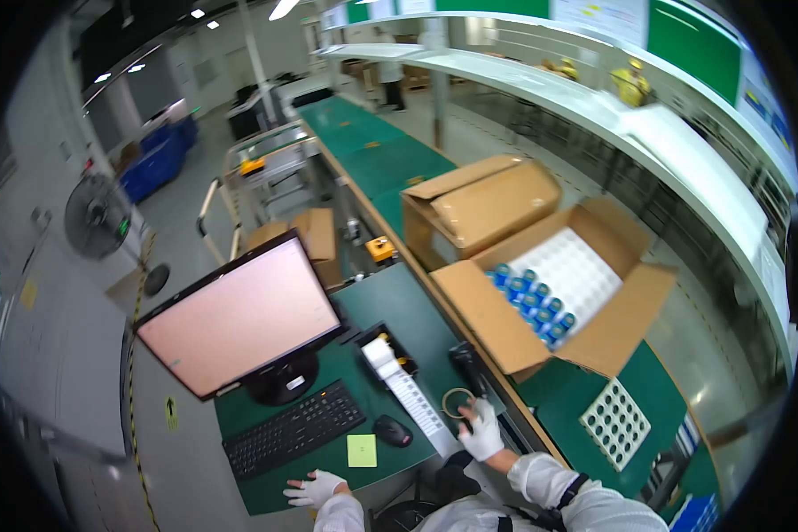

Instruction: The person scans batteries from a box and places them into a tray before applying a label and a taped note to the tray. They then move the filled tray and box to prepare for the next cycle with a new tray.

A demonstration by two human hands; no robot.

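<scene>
Bench (417,297), green: left hand (315,489), grip spread and empty, near the keyboard (293,428); right hand (481,432), grip loosely parted, contact unclear, at the tan ring (443,405) beside the label strip (415,401), which a careless sweep of that hand could drag askew or tear.

A pedestal fan (96,215) stands on grey floor (183,266).

Bright light comes from ceiling lamps (284,9), and fisheye distortion bends the white shelf (505,71).
</scene>
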